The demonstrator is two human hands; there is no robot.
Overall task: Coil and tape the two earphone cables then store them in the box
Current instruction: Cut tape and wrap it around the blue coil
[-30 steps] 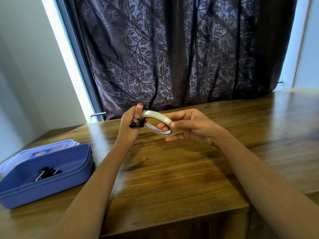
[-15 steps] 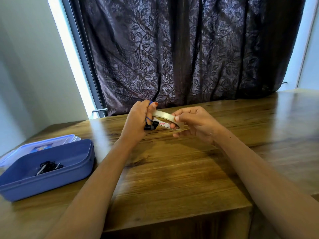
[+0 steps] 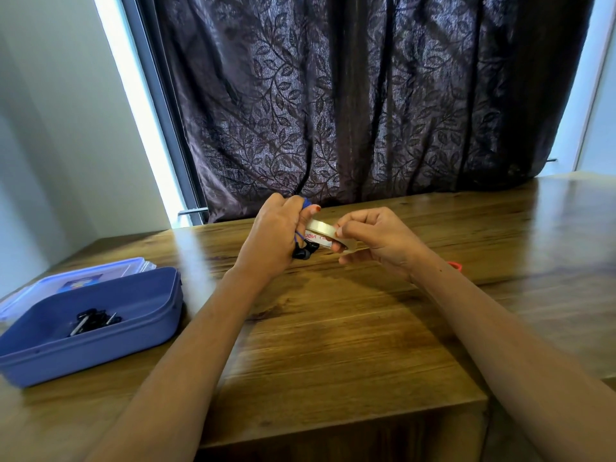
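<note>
My left hand (image 3: 271, 238) grips a coiled blue earphone cable (image 3: 301, 245); its black earbuds hang below the fingers and a blue loop shows at the top by the thumb. My right hand (image 3: 373, 240) holds a roll of clear tape (image 3: 321, 234) by its rim, right against the left hand's fingers. Both hands hover above the wooden table (image 3: 333, 328). At the left stands an open blue box (image 3: 100, 331) with a coiled black earphone (image 3: 93, 321) lying inside it.
The box's clear lid (image 3: 73, 278) lies just behind the box. A small red object (image 3: 455, 265) peeks out behind my right forearm. A dark leaf-patterned curtain (image 3: 366, 111) hangs behind the table. The table's front edge drops off near me.
The hands have drawn closer together, my right hand shifting its hold on the tape roll. The earbuds now hang lower from my left hand.
</note>
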